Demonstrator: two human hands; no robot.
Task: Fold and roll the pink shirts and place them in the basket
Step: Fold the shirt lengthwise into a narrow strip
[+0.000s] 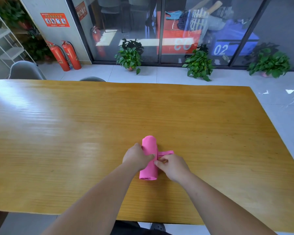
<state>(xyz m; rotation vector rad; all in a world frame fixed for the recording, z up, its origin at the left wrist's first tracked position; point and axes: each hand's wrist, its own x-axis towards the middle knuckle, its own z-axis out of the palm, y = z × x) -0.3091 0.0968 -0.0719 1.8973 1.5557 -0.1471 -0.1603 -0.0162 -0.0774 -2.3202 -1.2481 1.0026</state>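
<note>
Wooden table [58, 133] bears rolled pink shirt [148, 145], clamped by left hand [136, 156] and right hand [173, 167].

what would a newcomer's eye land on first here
The bright pink rolled shirt near the front middle of the wooden table, with the left hand gripping the roll and the right hand pinching a strip of its cloth that sticks out to the right. Next, two red fire extinguishers on the floor at the far left, beside the glass wall.
</note>
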